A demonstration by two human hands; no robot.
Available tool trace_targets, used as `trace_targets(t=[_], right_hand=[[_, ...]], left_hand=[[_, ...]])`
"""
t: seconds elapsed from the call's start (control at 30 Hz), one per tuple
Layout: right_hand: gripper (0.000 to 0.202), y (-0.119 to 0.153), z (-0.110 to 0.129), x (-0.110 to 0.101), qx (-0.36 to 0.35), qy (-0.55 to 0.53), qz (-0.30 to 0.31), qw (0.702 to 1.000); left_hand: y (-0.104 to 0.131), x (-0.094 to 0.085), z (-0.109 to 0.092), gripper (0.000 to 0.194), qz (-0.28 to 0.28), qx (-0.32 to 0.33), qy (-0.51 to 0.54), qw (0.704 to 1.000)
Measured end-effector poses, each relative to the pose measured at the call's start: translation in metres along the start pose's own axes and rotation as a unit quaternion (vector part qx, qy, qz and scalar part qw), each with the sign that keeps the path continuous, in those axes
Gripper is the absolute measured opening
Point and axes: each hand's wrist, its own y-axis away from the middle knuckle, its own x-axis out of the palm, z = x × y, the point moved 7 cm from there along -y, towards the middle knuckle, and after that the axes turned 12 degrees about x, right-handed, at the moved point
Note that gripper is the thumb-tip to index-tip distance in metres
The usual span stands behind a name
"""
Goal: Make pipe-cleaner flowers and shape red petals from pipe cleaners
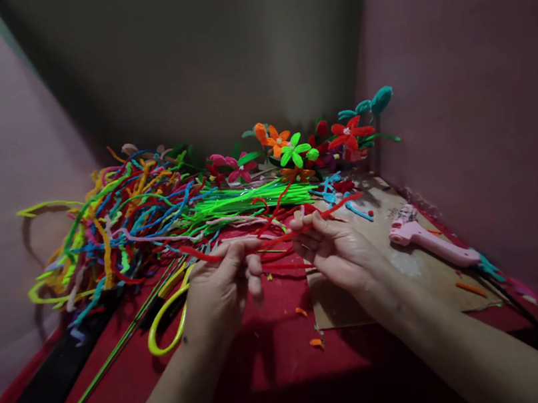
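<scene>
A red pipe cleaner is stretched between my two hands above the red table. My left hand pinches it between thumb and fingers, and one end pokes out to the left. With thumb and fingertips, my right hand grips the same pipe cleaner, whose other end sticks out up and right. More red pipe cleaners lie behind and beneath it. Beside my left wrist are yellow-handled scissors, partly covered by that hand. My right hand is over the edge of a cardboard sheet.
A tangled heap of coloured pipe cleaners lies at the left, near a bundle of green ones. Pipe-cleaner flowers line the back. A pink glue gun rests on the cardboard. Long green stems and a black strip lie left.
</scene>
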Motion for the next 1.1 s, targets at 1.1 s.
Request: trace_targets(t=[1.1], right_hand=[[0.021, 0.027, -0.026, 0.027, -0.324, 0.801, 0.011, 0.503]], left_hand=[[-0.041, -0.016, 0.052, 0.020, 0.345, 0.248, -0.685, 0.592]])
